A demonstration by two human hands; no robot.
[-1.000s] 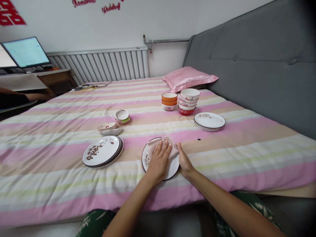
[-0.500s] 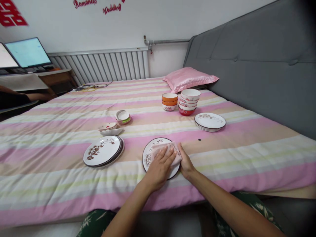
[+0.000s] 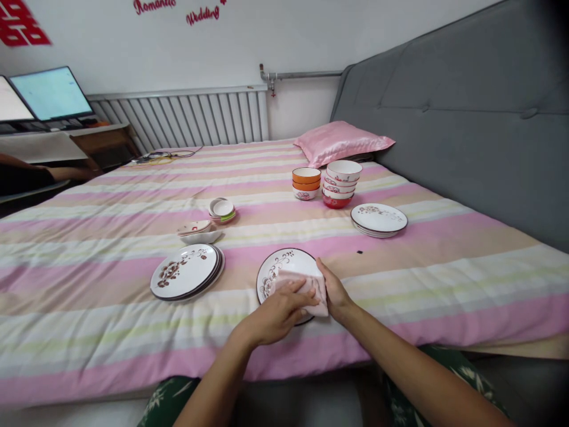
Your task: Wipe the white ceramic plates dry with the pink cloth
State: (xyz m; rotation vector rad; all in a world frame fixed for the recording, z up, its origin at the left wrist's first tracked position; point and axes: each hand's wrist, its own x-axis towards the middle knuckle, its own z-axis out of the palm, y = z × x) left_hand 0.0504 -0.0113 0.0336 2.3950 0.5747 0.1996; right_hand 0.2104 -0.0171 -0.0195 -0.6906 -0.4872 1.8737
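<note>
A round white plate (image 3: 304,259) with a dark rim and a brown flower pattern lies near the bed's front edge. Across its lower part is a pale pink cloth (image 3: 320,303). My left hand (image 3: 278,313) holds the cloth down against the plate, its fingers stretched over it. At the plate's right rim, my right hand (image 3: 336,298) grips the edge, fingers partly hidden behind plate and cloth. To the left sits a stack of similar plates (image 3: 186,273), with small shaped dishes (image 3: 200,236) just behind it.
Small bowls (image 3: 222,209) stand farther back on the striped bedsheet (image 3: 111,249). Orange bowls (image 3: 306,178) and a taller bowl stack (image 3: 340,184) are behind the plate. More plates (image 3: 379,218) lie at right, near a small black piece (image 3: 360,252). A pink pillow (image 3: 342,142) rests by the headboard.
My left hand and the cloth have slid down towards the plate's near edge, uncovering more of its upper surface. My right hand stays at the right rim.
</note>
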